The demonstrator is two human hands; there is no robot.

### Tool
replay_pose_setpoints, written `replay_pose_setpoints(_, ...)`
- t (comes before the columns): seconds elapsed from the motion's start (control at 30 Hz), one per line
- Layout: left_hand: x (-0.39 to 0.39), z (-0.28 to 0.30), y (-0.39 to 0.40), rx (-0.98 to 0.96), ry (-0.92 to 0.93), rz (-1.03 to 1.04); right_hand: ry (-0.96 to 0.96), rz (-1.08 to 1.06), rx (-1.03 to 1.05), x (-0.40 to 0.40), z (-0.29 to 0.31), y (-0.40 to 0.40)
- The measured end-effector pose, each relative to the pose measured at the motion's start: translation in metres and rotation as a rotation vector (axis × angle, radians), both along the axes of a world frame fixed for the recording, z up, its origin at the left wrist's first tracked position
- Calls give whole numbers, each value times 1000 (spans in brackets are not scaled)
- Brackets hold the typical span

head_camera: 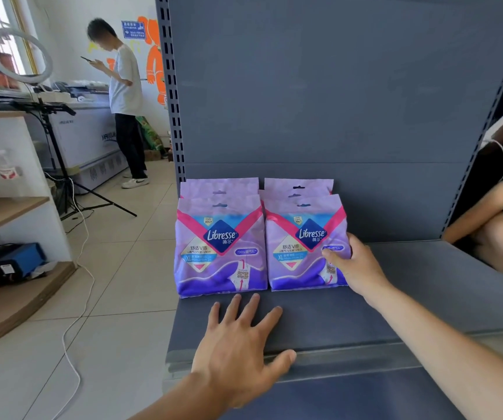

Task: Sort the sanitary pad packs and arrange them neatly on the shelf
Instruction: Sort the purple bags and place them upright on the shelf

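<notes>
Two rows of purple Libresse sanitary pad packs stand upright at the left end of the grey shelf (426,298), three deep in each row, their faces toward the aisle. The right hand (356,268) grips the front pack of the right row (301,247) at its right edge, thumb across the printed face and fingers curled behind it. The left hand (238,347) lies flat and spread on the shelf board just in front of the left row's front pack (220,250), its fingertips close to the pack's bottom edge; whether they touch it cannot be told. The step in hand looks like squaring the right row. To do it well, the right hand should nudge that front pack gently leftward and back until its side sits flush beside the left pack and its base lines up with its neighbour's, keeping it upright so the soft bag does not slump. The left hand can steady the left row against tipping.
</notes>
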State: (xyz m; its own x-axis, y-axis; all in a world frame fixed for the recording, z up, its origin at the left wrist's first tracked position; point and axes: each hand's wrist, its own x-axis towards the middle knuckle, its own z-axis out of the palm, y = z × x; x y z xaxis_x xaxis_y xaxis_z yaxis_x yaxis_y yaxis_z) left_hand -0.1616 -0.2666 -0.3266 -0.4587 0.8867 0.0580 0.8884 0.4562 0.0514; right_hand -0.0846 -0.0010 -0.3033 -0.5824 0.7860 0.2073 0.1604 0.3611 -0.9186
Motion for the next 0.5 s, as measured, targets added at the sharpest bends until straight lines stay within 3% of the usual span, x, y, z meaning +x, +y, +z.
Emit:
replay_pose_setpoints(0.2,1,1,-1,-9,9,1,-173,-142,116,14,-3,3)
replay_pose_setpoints(0.3,1,2,0,-23,7,5,-431,-200,283,39,7,-14)
replay_pose_setpoints(0.5,4,6,-1,-47,15,5,-889,53,628,80,22,-65)
